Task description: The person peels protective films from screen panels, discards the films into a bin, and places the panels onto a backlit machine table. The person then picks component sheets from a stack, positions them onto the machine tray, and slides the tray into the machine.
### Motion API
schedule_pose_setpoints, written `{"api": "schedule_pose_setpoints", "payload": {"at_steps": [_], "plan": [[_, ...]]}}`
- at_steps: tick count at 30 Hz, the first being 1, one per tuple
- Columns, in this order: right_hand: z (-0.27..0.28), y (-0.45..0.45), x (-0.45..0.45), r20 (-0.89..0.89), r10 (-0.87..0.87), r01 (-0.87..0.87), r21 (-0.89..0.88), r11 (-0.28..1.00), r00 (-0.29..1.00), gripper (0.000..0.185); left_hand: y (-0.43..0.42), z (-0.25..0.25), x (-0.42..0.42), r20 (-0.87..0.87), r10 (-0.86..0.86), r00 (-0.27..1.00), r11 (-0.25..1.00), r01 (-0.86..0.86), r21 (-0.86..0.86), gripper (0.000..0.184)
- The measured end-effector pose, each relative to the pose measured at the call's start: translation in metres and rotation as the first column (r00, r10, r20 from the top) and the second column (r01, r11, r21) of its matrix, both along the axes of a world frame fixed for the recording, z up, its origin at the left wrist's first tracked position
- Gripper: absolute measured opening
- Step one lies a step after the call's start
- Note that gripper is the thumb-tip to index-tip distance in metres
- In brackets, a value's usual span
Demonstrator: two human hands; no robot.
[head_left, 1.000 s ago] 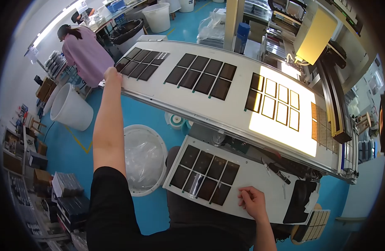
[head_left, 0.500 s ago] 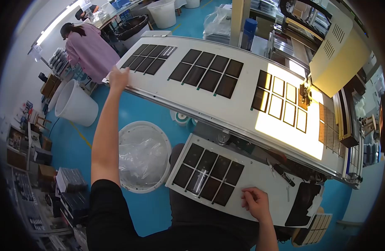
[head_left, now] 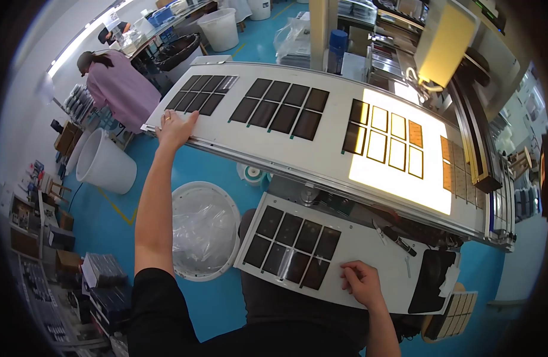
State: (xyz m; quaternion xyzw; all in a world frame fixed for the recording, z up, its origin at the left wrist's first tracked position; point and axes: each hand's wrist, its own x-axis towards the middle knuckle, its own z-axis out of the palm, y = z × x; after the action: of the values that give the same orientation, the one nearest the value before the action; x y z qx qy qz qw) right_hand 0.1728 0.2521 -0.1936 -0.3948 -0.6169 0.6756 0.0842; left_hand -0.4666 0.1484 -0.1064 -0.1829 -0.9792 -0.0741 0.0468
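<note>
My left hand [head_left: 177, 128] reaches out to the far left of the long white bed, fingers spread and open. Its fingertips touch the near edge of the leftmost set of dark rectangular panels [head_left: 202, 94]; whether they press or grip it is not clear. My right hand [head_left: 361, 282] hovers at or rests on the lower white board [head_left: 375, 256], fingers curled in loosely, nothing visible in them. To its left on that board lies another set of dark panels [head_left: 292, 247], laid out in two rows.
On the bed are a middle set of dark panels [head_left: 280, 109] and a brightly lit set [head_left: 383, 138] under a yellowish machine head [head_left: 443, 44]. Below stands a white bin [head_left: 205, 231] with clear plastic. A black pen [head_left: 399, 240] lies on the board. A person in pink [head_left: 122, 89] works at left.
My left hand has moved onto the near edge of the leftmost panels, fingers now spread. The machine head has shifted away from the lit panels, uncovering an orange one. My right hand stays about the same.
</note>
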Motion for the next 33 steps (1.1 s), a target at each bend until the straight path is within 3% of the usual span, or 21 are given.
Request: {"api": "schedule_pose_setpoints", "payload": {"at_steps": [3, 5, 6, 7, 8, 9, 10, 11, 12, 14, 16, 19, 21, 22, 24, 26, 29, 31, 33], "plan": [[-0.004, 0.001, 0.002, 0.022, 0.012, -0.012, -0.002, 1.000, 1.000, 0.018, -0.004, -0.012, -0.017, -0.070, -0.013, 0.997, 1.000, 0.014, 0.024, 0.117], [-0.011, 0.002, 0.004, -0.023, 0.060, -0.060, 0.023, 0.998, 0.998, 0.020, -0.007, -0.021, -0.036, -0.126, -0.078, 0.989, 0.996, 0.072, -0.047, 0.094], [-0.009, 0.003, 0.009, -0.034, 0.063, -0.062, 0.040, 0.997, 0.997, 0.021, -0.021, -0.040, -0.062, -0.250, -0.435, 0.865, 0.839, 0.288, -0.462, 0.058], [0.000, 0.006, 0.011, -0.023, 0.084, -0.085, -0.024, 0.996, 0.996, 0.023, -0.028, -0.054, -0.076, -0.361, -0.549, 0.754, 0.784, 0.314, -0.535, 0.042], [0.010, 0.012, 0.012, -0.020, 0.100, -0.102, -0.086, 0.991, 0.995, 0.026, -0.036, -0.077, -0.104, -0.479, -0.568, 0.669, 0.790, 0.280, -0.546, 0.041], [0.019, 0.015, 0.018, -0.020, 0.107, -0.108, -0.062, 0.992, 0.994, 0.027, -0.040, -0.077, -0.102, -0.475, -0.558, 0.680, 0.795, 0.276, -0.540, 0.045], [0.028, 0.019, 0.025, -0.023, 0.120, -0.121, -0.037, 0.992, 0.993, 0.028, -0.033, -0.081, -0.101, -0.428, -0.324, 0.844, 0.937, 0.223, -0.270, 0.065], [0.037, 0.025, 0.035, -0.027, 0.144, -0.144, -0.011, 0.989, 0.989, 0.029, -0.037, -0.095, -0.117, -0.431, -0.269, 0.861, 0.956, 0.293, -0.011, 0.085], [0.048, 0.032, 0.049, -0.058, 0.132, -0.130, 0.037, 0.991, 0.990, 0.030, -0.038, -0.096, -0.099, -0.430, -0.192, 0.882, 0.907, 0.326, 0.265, 0.085], [0.075, 0.043, 0.072, -0.047, 0.077, -0.071, 0.124, 0.990, 0.996, 0.029, -0.021, -0.082, -0.037, -0.360, -0.242, 0.901, 0.786, 0.400, 0.472, 0.078], [0.105, 0.063, 0.100, -0.076, 0.009, 0.010, 0.251, 0.968, 0.997, 0.028, -0.029, -0.059, 0.075, -0.329, -0.249, 0.911, 0.728, 0.399, 0.557, 0.067], [0.162, 0.111, 0.158, -0.113, -0.247, 0.270, 0.483, 0.833, 0.962, 0.023, -0.041, -0.053, 0.206, -0.414, -0.383, 0.826, 0.658, 0.558, 0.505, 0.054], [0.187, 0.156, 0.196, -0.156, -0.426, 0.423, 0.625, 0.656, 0.891, 0.018, -0.048, -0.060, 0.285, -0.374, -0.453, 0.809, 0.602, 0.588, 0.541, 0.050], [0.198, 0.186, 0.216, -0.153, -0.494, 0.450, 0.693, 0.564, 0.856, 0.018, -0.052, -0.071, 0.317, -0.339, -0.495, 0.800, 0.562, 0.592, 0.578, 0.048], [0.200, 0.258, 0.263, -0.200, -0.643, 0.495, 0.809, 0.317, 0.739, 0.018, -0.057, -0.078, 0.376, -0.337, -0.643, 0.688, 0.506, 0.712, 0.488, 0.041], [0.192, 0.335, 0.318, -0.209, -0.730, 0.418, 0.901, 0.116, 0.651, 0.020, -0.064, -0.086, 0.421, -0.175, -0.809, 0.562, 0.444, 0.778, 0.444, 0.042], [0.164, 0.417, 0.393, 0.028, -0.839, 0.019, 0.999, 0.046, 0.544, 0.027, -0.061, -0.107, 0.456, -0.183, -0.873, 0.453, 0.344, 0.836, 0.427, 0.037], [0.155, 0.445, 0.416, 0.219, -0.853, -0.052, 0.974, 0.221, 0.474, 0.030, -0.060, -0.122, 0.466, -0.190, -0.882, 0.431, 0.324, 0.847, 0.420, 0.036], [0.140, 0.474, 0.427, 0.332, -0.838, -0.142, 0.943, 0.300, 0.434, 0.032, -0.058, -0.130, 0.470, -0.208, -0.880, 0.426, 0.317, 0.855, 0.410, 0.035]]}}
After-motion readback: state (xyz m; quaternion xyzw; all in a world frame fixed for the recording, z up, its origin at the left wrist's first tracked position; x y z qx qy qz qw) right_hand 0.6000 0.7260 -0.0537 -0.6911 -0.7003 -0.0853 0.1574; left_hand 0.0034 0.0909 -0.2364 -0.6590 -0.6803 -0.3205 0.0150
